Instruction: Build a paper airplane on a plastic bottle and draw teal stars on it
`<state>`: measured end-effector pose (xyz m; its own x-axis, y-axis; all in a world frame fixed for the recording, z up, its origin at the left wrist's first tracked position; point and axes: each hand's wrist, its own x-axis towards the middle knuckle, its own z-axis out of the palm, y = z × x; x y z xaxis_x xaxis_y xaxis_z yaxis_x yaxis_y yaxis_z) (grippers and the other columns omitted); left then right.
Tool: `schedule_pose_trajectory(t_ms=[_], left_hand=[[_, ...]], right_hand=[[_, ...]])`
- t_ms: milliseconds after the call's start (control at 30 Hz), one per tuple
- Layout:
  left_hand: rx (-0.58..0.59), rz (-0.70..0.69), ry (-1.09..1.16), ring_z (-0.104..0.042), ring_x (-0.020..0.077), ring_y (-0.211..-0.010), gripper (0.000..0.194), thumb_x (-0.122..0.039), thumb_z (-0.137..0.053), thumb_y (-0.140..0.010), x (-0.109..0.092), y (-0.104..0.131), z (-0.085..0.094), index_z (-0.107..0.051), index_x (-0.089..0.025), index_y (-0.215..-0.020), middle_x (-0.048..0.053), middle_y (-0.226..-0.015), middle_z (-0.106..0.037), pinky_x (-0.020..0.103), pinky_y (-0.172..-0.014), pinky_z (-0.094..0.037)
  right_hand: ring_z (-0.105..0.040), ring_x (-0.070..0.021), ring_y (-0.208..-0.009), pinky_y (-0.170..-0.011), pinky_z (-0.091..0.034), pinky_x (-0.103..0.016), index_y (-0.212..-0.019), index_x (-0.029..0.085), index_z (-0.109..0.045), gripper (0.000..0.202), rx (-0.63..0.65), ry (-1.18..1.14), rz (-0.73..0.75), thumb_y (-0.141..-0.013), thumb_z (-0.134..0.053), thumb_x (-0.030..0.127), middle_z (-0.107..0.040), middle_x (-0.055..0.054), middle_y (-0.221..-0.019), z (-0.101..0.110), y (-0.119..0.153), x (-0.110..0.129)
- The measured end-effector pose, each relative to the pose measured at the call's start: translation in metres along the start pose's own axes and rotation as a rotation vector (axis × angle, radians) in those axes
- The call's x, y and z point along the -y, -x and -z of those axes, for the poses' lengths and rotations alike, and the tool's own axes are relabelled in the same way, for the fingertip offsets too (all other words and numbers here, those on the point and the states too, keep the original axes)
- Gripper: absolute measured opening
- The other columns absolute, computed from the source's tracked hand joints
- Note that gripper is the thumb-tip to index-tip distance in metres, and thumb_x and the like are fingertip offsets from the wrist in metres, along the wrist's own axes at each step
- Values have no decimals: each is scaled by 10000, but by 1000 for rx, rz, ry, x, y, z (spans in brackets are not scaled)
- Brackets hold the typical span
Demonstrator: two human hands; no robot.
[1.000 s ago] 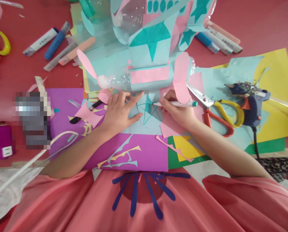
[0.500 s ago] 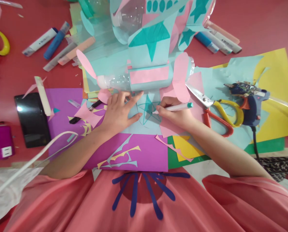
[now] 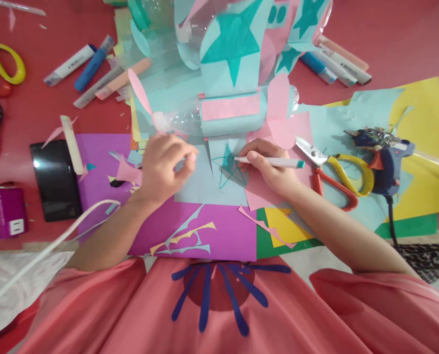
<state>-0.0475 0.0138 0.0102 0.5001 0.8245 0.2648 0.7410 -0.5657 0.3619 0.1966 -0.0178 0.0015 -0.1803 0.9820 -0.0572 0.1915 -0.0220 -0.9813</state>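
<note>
My right hand [image 3: 265,164] grips a white marker [image 3: 274,162] with a teal end. Its tip is at a teal star outline [image 3: 228,167], whose upper point is filled in. The star is on a light-blue paper flap [image 3: 215,177] of a plastic bottle [image 3: 234,110] wrapped in blue and pink paper and lying on its side. Above, another flap bears a fully coloured teal star [image 3: 232,42]. My left hand [image 3: 167,167] is raised left of the drawing, fingers curled and thumb close to the index finger, with nothing visible between them.
Scissors [image 3: 333,172] and a glue gun [image 3: 385,157] lie at right. Markers [image 3: 70,64] are at upper left, more markers [image 3: 337,61] at upper right. Paper scraps [image 3: 186,236] lie on purple paper [image 3: 230,236]. A black phone-like object [image 3: 55,182] and a white cable [image 3: 57,241] are at left.
My left hand has lifted off the paper and drawn left, its fingers curling in. The marker in my right hand has moved up to the star's upper point.
</note>
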Motion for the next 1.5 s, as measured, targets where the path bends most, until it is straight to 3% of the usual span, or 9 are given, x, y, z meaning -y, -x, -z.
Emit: schedule_pose_trajectory(t_ms=[167,333,433,533,700,800,1033,1233,1500], left_hand=[[-544,161,-207,-552,226,-1082,615,-663,-215,-984,42,-8,24,-549,-198,-1211,68,-1124,-534,529,-957,-452],[-234,565,-354,-132,339,-1490,667,-622,-108,-1011,61,4,45,-223,-170,-1489,84,-1595,-168,650,-1052,-278],[-97,747,-303,-77,333,-1511,740,-721,-84,-948,56,12,55,-176,-283,-1536,22,-1644,-88,662,-1101,-289],[-55,830,-246,-37,372,-1500,809,-689,-88,-971,53,13,61,-156,-120,-1543,131,-1637,8,672,-1080,-271],[-213,520,-317,-288,377,-1447,549,-547,-256,-1020,64,7,54,-368,-262,-1475,94,-1560,-304,667,-1012,-336],[-483,84,-250,-625,214,-1001,315,-408,-416,-1008,62,2,32,-635,-242,-1163,66,-1113,-595,428,-768,-534],[-95,-385,-124,-595,161,-727,187,-232,-483,-967,-8,4,-15,-653,-203,-895,31,-810,-628,309,-663,-479],[204,-282,50,-587,274,-1044,399,-334,-534,-952,-24,-2,-30,-514,-146,-1303,135,-1140,-614,412,-882,-479],[245,-247,172,-567,269,-1123,465,-340,-616,-913,-14,0,-29,-469,-146,-1310,129,-1212,-604,410,-955,-470]], right_hand=[[-586,-100,-591,-567,-461,-262,-736,214,-584,448,-6,-10,-9,-851,-547,645,-612,8,-668,-1,-1,1],[-578,-93,-586,-559,-456,-254,-735,221,-573,433,5,-13,-7,-864,-537,632,-606,13,-660,-1,-2,1],[-581,-95,-597,-561,-450,-256,-749,223,-582,420,3,3,-11,-870,-534,622,-613,10,-672,0,-1,-1],[-583,-95,-601,-555,-440,-254,-752,224,-580,413,10,1,-9,-880,-524,613,-611,9,-671,0,-1,-1],[-579,-98,-600,-547,-429,-258,-764,222,-587,380,21,0,4,-895,-530,574,-609,7,-665,0,-2,-2],[-579,-102,-607,-558,-433,-264,-767,220,-588,367,21,-1,24,-899,-538,558,-607,5,-671,1,-2,-4],[-587,-119,-625,-584,-440,-279,-766,225,-576,391,16,22,48,-902,-522,588,-618,-4,-681,2,-1,-5],[-582,-123,-614,-596,-456,-283,-772,218,-574,483,-5,17,42,-887,-461,673,-614,-10,-690,2,0,-6],[-536,-121,-623,-590,-424,-284,-766,210,-549,182,-26,51,64,-876,-594,349,-551,1,-691,3,-4,-5]])
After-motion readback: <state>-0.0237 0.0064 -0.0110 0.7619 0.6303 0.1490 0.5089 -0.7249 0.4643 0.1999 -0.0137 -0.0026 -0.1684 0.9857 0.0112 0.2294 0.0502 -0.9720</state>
